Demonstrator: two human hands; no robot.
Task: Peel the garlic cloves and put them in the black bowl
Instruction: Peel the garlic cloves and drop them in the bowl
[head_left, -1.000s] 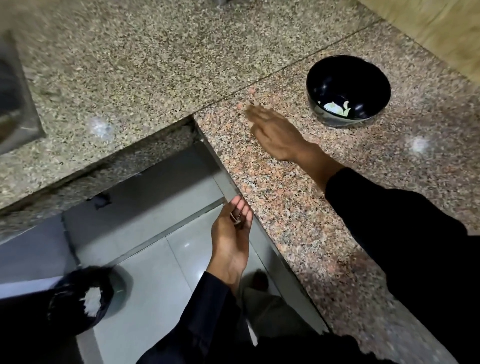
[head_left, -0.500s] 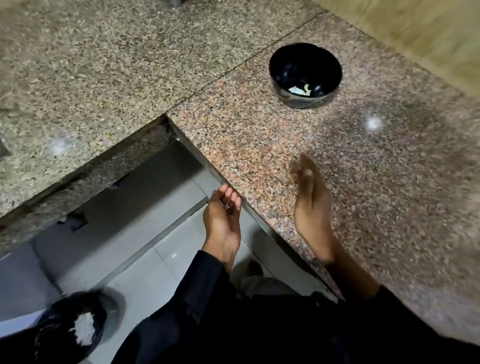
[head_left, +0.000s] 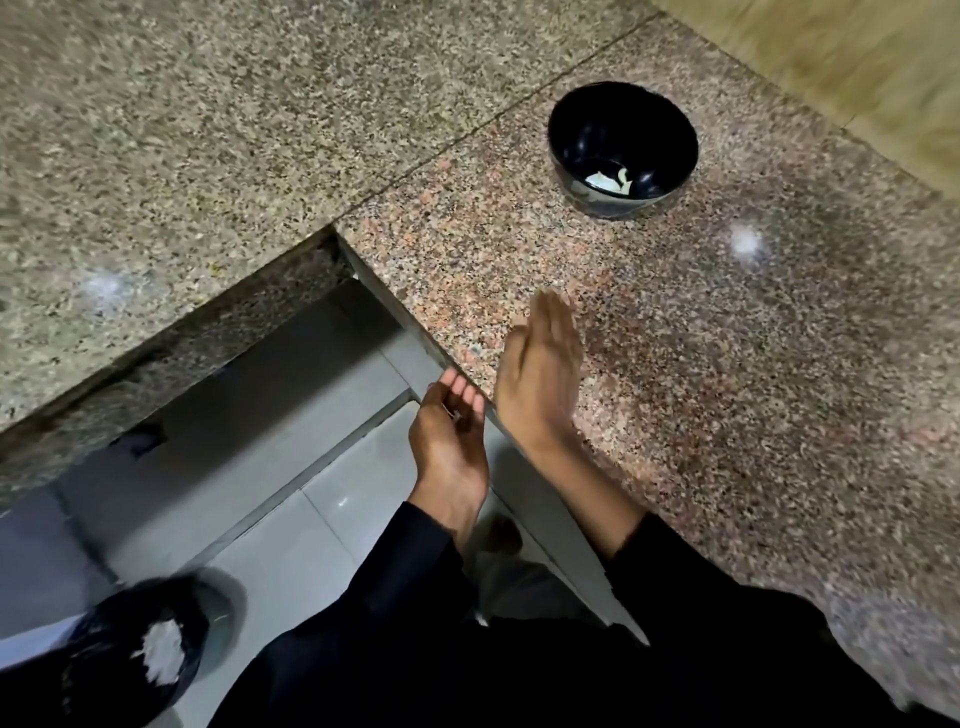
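Since half a second ago, the right hand (head_left: 543, 371) has been brought leftward along the counter edge until it stands just beside the left hand (head_left: 451, 435), and the view has shifted so that the black bowl (head_left: 622, 148) is seen further right. The right hand is held with fingers straight and together, edge-on above the speckled granite counter (head_left: 727, 364); nothing is gripped in it, and its outline is blurred by motion. The left hand is cupped palm-up just off the counter's edge, over the tiled floor (head_left: 332, 530), its fingers loosely curled; a few small pale scraps (head_left: 457, 414) are seen lying in the palm, but what they are cannot be told, nor whether they are pinched or merely resting there. The black bowl is set on the counter well apart from both hands, toward the far side, and pale peeled garlic cloves (head_left: 609, 182) are seen lying at its bottom. A black bin bag (head_left: 130, 654) with white scraps inside is seen on the floor at the lower left. Dark sleeves (head_left: 395, 613) are worn on both arms.
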